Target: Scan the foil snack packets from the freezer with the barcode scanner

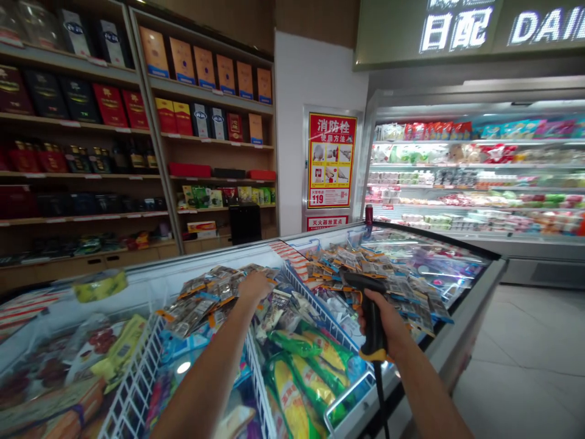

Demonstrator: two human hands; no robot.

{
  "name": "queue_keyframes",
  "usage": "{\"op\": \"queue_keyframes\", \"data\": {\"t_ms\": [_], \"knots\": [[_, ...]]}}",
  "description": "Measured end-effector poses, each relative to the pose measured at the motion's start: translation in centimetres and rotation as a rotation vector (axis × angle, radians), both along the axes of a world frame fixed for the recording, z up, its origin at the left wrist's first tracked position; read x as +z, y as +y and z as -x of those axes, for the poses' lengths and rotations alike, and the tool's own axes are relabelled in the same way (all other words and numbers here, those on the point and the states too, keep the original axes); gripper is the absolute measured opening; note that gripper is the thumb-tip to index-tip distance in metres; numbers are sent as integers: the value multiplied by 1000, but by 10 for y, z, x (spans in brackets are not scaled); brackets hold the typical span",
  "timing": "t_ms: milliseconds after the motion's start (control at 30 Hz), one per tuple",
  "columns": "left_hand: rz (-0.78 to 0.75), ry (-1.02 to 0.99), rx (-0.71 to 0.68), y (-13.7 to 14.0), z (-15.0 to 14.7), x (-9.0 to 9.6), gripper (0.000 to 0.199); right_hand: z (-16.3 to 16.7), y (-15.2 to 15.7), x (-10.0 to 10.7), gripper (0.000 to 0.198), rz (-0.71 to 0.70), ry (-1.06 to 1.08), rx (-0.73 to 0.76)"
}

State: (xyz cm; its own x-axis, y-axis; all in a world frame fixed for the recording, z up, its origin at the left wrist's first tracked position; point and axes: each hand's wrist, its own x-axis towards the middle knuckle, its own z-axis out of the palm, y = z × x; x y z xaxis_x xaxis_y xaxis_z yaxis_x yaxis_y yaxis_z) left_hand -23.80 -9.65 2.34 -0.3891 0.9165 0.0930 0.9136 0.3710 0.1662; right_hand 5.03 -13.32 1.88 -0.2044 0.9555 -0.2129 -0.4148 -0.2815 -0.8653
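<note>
My right hand [386,320] is closed around the handle of a black and yellow barcode scanner [375,323]. The scanner's head points left over a heap of small flat packets [411,292] with blue and orange edges, spread on the freezer's glass lid. My left hand [255,286] reaches forward to a second pile of such packets [201,302] and appears to touch it. Its fingers are hidden from me, so any packet in them cannot be made out. Below my arms, green and yellow bags of corn [297,378] lie in the freezer.
White wire dividers [260,390] split the chest freezer. A dark red can [368,213] stands on its far rim. Boxed goods fill the shelves [205,91] at left. A stocked chiller [475,177] lines the right, past the tiled floor [534,347]. The scanner's cord [381,396] hangs down.
</note>
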Motion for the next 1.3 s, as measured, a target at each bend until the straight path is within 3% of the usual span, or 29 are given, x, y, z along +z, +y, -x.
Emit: {"op": "queue_keyframes", "data": {"t_ms": [100,233,433,567,800,1100,1300], "knots": [[24,-23,28,-3,1,-3,35,1,-1,-1,22,6,-19,8],[-144,-99,-53,6,-5,-8,37,-1,-3,1,23,16,-35,-7],[-512,-716,-167,43,-39,-13,36,5,-11,7,21,10,-68,5],[-648,-894,-171,66,-75,-25,39,13,-16,9,22,15,-129,40],[-695,-889,-204,83,-86,-41,42,16,-15,1,25,-19,-206,68],[-735,-819,-205,83,-78,-38,39,17,-15,1,24,30,-150,86],[-798,-870,-239,83,-84,-23,41,2,-10,3,24,21,-125,-22]]}}
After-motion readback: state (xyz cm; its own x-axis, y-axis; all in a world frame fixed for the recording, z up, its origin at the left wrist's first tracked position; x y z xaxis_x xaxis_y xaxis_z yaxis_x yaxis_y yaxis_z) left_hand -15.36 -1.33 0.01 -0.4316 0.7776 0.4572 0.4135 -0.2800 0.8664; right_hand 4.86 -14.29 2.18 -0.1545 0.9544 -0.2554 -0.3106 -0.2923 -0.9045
